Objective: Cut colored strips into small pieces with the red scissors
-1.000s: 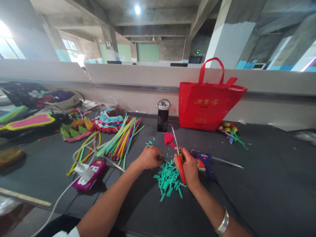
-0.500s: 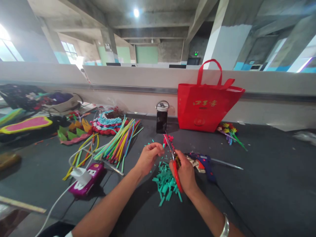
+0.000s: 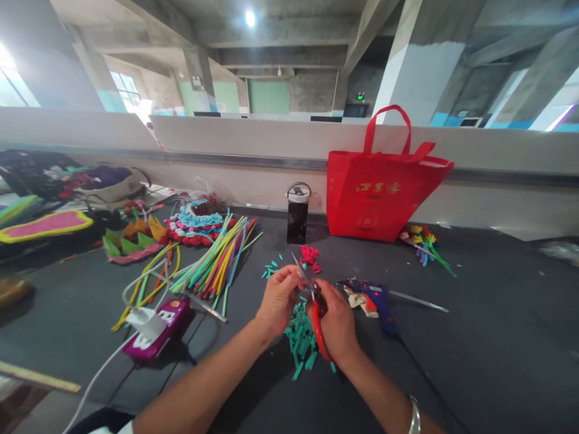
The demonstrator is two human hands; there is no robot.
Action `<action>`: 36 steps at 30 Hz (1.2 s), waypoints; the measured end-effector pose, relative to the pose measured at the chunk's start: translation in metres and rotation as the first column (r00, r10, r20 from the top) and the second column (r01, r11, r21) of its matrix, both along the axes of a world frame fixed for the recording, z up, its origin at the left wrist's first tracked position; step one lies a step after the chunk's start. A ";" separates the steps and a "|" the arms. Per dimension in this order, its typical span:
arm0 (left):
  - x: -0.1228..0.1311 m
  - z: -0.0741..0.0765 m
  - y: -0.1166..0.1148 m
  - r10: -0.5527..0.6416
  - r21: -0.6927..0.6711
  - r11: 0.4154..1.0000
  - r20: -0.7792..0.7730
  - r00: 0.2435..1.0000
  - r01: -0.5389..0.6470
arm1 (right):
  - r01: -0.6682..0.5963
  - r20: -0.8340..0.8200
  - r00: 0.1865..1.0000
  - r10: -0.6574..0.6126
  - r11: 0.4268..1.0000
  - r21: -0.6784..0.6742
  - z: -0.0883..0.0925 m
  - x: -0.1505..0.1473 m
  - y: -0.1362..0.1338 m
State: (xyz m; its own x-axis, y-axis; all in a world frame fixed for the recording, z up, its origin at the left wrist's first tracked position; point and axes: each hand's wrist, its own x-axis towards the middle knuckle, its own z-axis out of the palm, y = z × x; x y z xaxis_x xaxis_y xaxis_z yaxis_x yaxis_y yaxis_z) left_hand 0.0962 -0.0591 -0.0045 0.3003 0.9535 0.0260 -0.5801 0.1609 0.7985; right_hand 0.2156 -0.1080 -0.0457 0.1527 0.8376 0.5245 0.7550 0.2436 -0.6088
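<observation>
On the head view, I see the right hand gripping red-handled scissors, blades angled up toward the left hand. Its fingers are drawn narrow beside them; I can't tell what they pinch. Teal pieces lie heaped below, pink pieces beyond.

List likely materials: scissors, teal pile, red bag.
Scissors: likely steel blades, grey with a shine; handles probably smooth red plastic.
Teal pile: matte cut strips, perhaps foam or felt; too small to settle.
Red bag: probably non-woven fabric, fairly matte, soft loop handles.
</observation>
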 end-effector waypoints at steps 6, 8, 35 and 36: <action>0.002 0.000 -0.002 -0.016 -0.009 1.000 0.031 0.999 0.016 | 0.012 0.011 1.000 -0.012 1.000 0.001 0.003 -0.001 -0.001; 0.002 -0.001 -0.002 -0.019 -0.011 1.000 0.034 0.999 0.019 | 0.009 0.015 1.000 -0.009 1.000 0.004 0.002 -0.001 0.000; 0.004 0.003 -0.005 -0.025 -0.031 0.999 0.031 0.999 0.026 | -0.071 -0.113 0.991 0.074 0.997 0.029 -0.002 -0.002 0.000; 0.004 0.003 -0.005 -0.024 -0.029 0.999 0.026 0.999 0.025 | -0.075 -0.115 0.990 0.079 0.996 0.037 -0.002 -0.002 0.000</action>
State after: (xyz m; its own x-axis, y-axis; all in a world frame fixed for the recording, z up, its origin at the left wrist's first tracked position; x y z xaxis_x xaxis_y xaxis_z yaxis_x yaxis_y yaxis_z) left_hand 0.1000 -0.0640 -0.0020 0.3235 0.9462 0.0058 -0.5956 0.1989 0.7783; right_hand 0.2136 -0.1078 -0.0475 0.1501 0.8317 0.5345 0.6581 0.3195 -0.6818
